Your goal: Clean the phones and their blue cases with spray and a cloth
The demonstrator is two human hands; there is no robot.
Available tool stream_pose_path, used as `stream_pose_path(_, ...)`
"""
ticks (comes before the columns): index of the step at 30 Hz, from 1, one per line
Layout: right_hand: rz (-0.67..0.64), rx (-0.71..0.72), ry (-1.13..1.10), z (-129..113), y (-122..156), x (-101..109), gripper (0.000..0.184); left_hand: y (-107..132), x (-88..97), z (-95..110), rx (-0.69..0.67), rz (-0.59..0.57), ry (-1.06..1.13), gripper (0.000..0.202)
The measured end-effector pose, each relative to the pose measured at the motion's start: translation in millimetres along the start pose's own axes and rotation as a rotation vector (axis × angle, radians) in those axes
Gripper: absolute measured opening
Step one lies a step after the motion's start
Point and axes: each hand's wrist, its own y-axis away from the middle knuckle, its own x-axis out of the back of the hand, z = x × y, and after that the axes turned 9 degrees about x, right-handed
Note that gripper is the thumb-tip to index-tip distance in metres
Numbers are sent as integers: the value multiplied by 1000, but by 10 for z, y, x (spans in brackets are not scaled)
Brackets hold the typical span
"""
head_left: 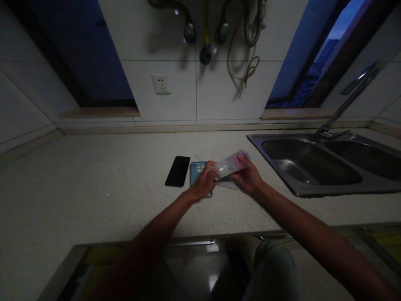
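Both hands hold a translucent plastic packet (228, 166) with pink markings, tilted up to the right above the counter. My left hand (205, 179) is closed on its left end, and my right hand (249, 173) grips the right end. What the packet contains cannot be made out. Under my left hand a light-blue phone case (193, 172) lies on the counter, partly covered, its camera cutouts showing. Left of the case lies a smartphone (177, 171) with a dark screen. A thin pale flat piece (228, 184) shows below the packet, mostly hidden.
The pale speckled counter (131, 200) runs along a tiled wall with a power socket (161, 85). To the right is a steel double sink (296, 192) with a faucet (344, 100). Pipes and a tied cord (247, 73) hang on the wall above.
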Motion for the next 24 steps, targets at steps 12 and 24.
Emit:
stream_pose_path(12,289,-45,-779,-58,-116,35,12,-39,-63,34,-160,67,-115,63)
stream_pose_path(24,376,24,-792,-219,-208,253,30,-77,20,-60,-339,119,-1324,28)
